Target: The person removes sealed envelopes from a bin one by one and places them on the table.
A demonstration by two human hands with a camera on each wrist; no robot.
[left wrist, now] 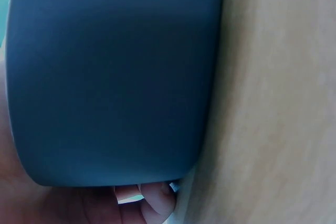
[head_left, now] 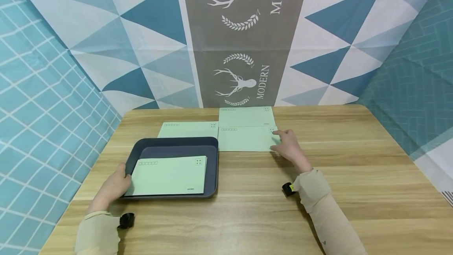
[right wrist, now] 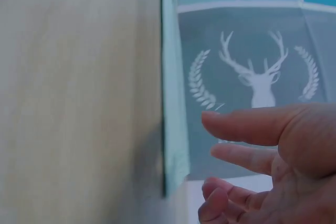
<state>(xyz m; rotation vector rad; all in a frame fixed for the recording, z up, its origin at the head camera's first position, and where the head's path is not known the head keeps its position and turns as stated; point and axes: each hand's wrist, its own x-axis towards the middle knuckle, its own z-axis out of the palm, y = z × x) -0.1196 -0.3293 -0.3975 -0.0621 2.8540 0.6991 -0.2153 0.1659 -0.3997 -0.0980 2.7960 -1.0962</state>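
My left hand (head_left: pixel 115 184) grips the left side of a dark grey tray (head_left: pixel 173 152), which sits on the table. In the left wrist view the tray's dark outer wall (left wrist: pixel 115 87) fills much of the frame, with curled fingers (left wrist: pixel 157 200) below it. A stack of pale green envelopes (head_left: pixel 166 176) lies inside the tray. Over the right end of a pale green envelope (head_left: pixel 245 140) on the table is my right hand (head_left: pixel 288 146). Its thumb and fingers are spread apart with nothing between them in the right wrist view, beside the envelope's edge (right wrist: pixel 176 103).
Another envelope (head_left: pixel 245 116) lies directly behind the one by my right hand, against the patterned backdrop (head_left: pixel 237 50). A further envelope (head_left: pixel 189 130) is partly covered by the tray's back edge. All rest on a wood-grain table (head_left: pixel 247 215).
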